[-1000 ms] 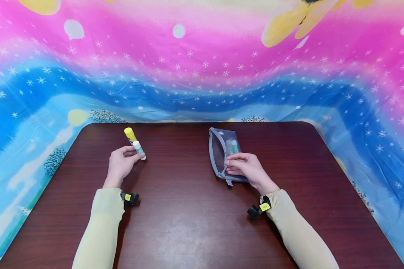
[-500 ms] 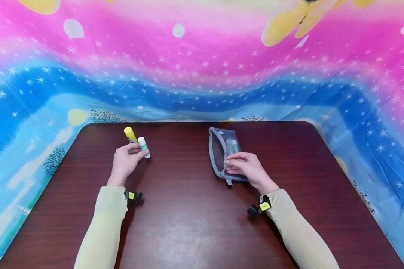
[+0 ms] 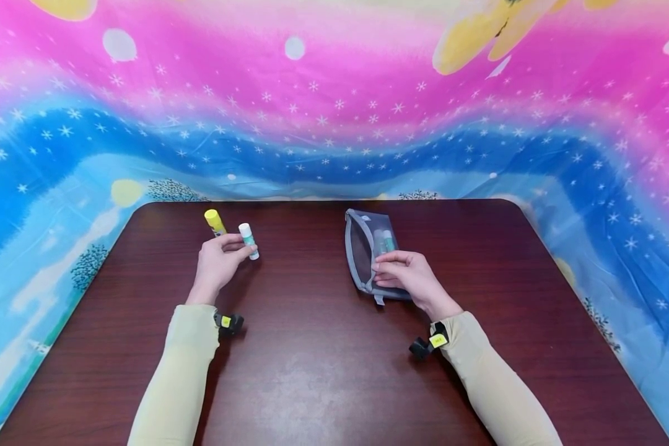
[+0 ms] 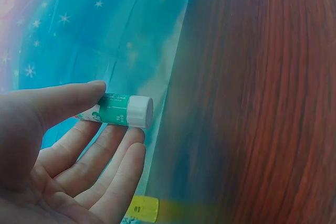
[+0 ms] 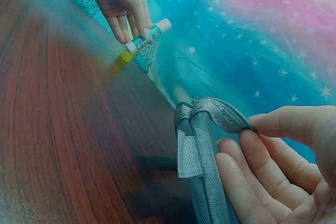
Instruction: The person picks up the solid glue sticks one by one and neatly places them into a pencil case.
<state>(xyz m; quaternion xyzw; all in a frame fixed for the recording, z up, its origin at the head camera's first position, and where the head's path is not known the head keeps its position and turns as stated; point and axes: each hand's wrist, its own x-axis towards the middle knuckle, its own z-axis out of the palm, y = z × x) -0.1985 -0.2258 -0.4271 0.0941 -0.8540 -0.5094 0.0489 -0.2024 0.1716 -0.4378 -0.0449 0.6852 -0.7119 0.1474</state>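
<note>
Between thumb and fingers, my left hand (image 3: 218, 265) pinches a white and green glue stick (image 3: 248, 238), its white cap up. The left wrist view shows the same glue stick (image 4: 115, 109) with the thumb along its side. Just behind that hand a yellow-capped glue stick (image 3: 214, 220) stands on the table, its lower part hidden. My right hand (image 3: 409, 275) grips the zipper edge of a grey mesh pouch (image 3: 360, 248), holding its mouth apart. Through the mesh another green and white glue stick (image 3: 388, 241) shows inside. In the right wrist view the zipper edge (image 5: 226, 116) is pinched at the fingertips.
The dark wood table (image 3: 301, 347) has rounded far corners. A patterned cloth backdrop (image 3: 323, 111) in pink and blue hangs behind and beside it. Black wrist cameras (image 3: 231, 324) stick out from both sleeves.
My left hand has moved to the right with the glue stick, away from the yellow-capped one. The right hand and the pouch have stayed in place.
</note>
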